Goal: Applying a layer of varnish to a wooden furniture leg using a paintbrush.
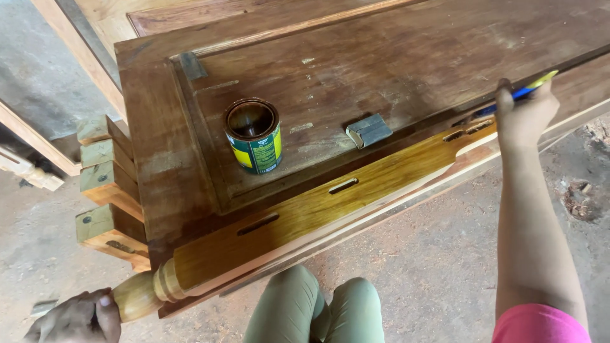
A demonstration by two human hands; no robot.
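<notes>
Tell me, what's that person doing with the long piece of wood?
A person sits by a wooden door panel lying flat. The left hand grips the rounded end of a long, shiny wooden post with slots cut in it, resting along the panel's edge. The right hand reaches to the post's far end, holding a brush with a blue and yellow handle. An open can of dark finish and a folded piece of sandpaper sit on the panel.

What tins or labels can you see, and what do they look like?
Open tin: stands upright on the dark wooden panel, near its middle; round, lid off, brown inside.
Label: wraps the tin's side; dark green with yellow patches.
No signs or screens show.
</notes>
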